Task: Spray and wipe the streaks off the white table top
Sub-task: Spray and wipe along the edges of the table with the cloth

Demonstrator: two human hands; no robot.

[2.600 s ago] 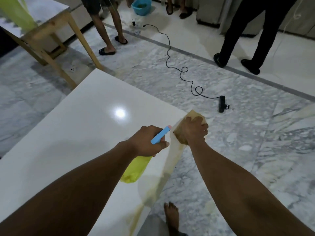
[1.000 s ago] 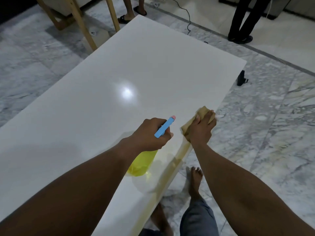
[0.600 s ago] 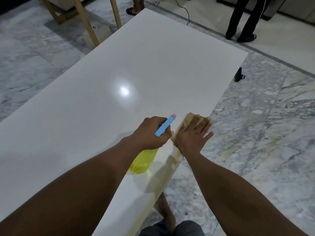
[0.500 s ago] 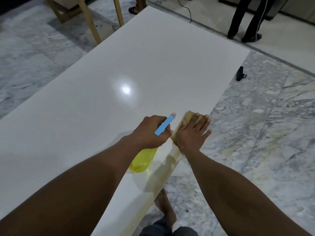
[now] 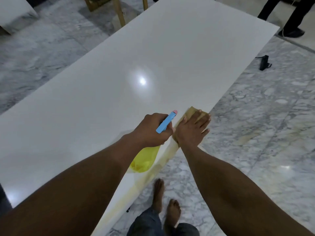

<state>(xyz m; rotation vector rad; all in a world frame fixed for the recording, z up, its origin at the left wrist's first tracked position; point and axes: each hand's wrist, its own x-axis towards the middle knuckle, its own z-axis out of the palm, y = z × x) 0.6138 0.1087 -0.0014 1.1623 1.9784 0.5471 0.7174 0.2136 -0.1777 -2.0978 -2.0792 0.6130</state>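
A long white table top (image 5: 119,74) runs diagonally away from me. Yellowish streaks (image 5: 136,189) line its right edge close to me. My left hand (image 5: 151,129) grips a spray bottle with a yellow body (image 5: 144,159) and a blue trigger head (image 5: 166,122), held just above the table near that edge. My right hand (image 5: 191,131) lies flat with straight fingers on a tan cloth (image 5: 191,112), pressing it onto the table's right edge. The hand covers most of the cloth.
Marble floor (image 5: 264,125) surrounds the table. My bare feet (image 5: 166,201) stand by its right edge. A black plug block (image 5: 264,62) lies on the floor at right. A person's dark-trousered legs (image 5: 289,16) stand beyond the far corner. Wooden legs (image 5: 120,12) rise at the far left.
My right hand went from gripping the cloth with curled fingers to lying flat on it, and it has slid along the right edge. The left hand holds the bottle as before.
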